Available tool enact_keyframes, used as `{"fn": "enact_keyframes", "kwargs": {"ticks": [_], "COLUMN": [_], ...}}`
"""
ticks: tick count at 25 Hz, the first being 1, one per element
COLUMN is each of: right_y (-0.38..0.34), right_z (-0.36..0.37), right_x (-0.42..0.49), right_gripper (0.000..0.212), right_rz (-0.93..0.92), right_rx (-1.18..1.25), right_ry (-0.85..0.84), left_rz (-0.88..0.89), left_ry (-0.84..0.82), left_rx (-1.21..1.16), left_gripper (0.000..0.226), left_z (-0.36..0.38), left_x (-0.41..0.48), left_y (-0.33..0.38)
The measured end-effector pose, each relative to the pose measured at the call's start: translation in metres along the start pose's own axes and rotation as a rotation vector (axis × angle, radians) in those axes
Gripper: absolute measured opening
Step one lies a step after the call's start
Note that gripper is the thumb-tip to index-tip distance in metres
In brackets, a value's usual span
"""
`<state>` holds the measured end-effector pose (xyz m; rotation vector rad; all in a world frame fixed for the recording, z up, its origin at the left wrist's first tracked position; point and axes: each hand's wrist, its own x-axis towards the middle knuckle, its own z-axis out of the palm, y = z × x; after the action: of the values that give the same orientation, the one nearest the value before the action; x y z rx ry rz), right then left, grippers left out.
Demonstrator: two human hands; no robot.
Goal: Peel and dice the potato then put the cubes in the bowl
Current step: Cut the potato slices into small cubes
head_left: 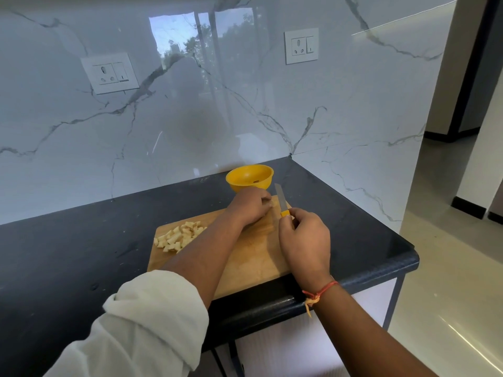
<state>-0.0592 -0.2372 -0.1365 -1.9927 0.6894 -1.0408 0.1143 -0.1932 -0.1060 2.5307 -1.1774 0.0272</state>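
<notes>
Many cubes lie heaped on the board's left, so we judge dicing nearly done. Our right hand grips the knife by its handle. Our left hand curls beside the blade; we cannot tell what it holds. Next, careful cuts, then cubes into the bowl.

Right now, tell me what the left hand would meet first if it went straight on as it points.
Most likely the knife blade, which the right hand holds just past the left hand's curled fingers. The yellow bowl sits behind, slightly left of that line; depth is unclear.
</notes>
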Motion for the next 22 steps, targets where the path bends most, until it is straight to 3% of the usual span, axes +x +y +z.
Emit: {"fn": "enact_keyframes", "kwargs": {"ticks": [7,12,16,22], "right_y": [0.0,0.0,0.002,0.002], "right_z": [0.002,0.001,0.003,0.005], "right_x": [0.001,0.001,0.0,0.0], "right_gripper": [0.025,0.025,0.027,0.03], "right_rz": [0.004,0.002,0.0,-0.011], "right_rx": [-0.007,-0.018,-0.027,-0.05], "right_ry": [-0.011,-0.02,-0.029,-0.034], "left_rz": [-0.002,-0.076,-0.086,-0.105], "left_ry": [-0.061,-0.17,-0.065,-0.04], "left_rx": [-0.08,0.004,-0.124,-0.2], "left_gripper": [0.027,0.05,0.045,0.045], "left_z": [-0.015,-0.032,-0.031,-0.031], "left_x": [-0.021,-0.031,-0.038,-0.045], "left_y": [-0.003,-0.019,-0.023,-0.02]}}
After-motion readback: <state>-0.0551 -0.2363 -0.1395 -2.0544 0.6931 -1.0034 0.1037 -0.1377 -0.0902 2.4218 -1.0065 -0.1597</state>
